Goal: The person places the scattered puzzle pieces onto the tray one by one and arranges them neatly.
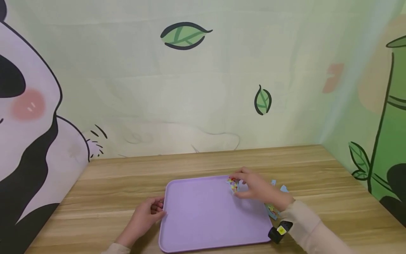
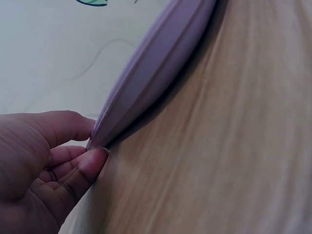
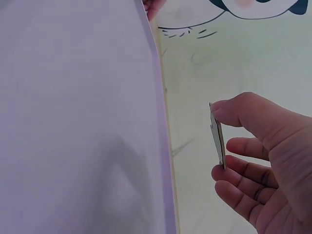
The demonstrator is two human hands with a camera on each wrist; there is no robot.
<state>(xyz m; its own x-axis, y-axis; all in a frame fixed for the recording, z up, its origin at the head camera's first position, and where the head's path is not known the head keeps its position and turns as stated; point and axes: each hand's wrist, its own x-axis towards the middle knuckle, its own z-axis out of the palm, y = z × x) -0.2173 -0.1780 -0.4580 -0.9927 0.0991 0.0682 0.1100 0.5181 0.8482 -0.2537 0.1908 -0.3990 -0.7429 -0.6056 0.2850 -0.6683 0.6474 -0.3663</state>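
One piece (image 1: 234, 185) sits pinched in the right hand (image 1: 256, 186).

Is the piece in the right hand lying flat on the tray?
No, the right hand pinches the piece between thumb and finger, above the tray.

The tray (image 1: 209, 215) appears to be moulded plastic with a smooth, matt floor. The printed piece (image 1: 234, 186) resembles thin cardboard with a paper-like face and a plain cut edge. The tabletop (image 1: 127, 176) presents smooth wood grain with low sheen. The backdrop (image 1: 222, 63) is matt, cloth-like and lightly creased. The sleeve (image 1: 304, 220) is matt cloth.
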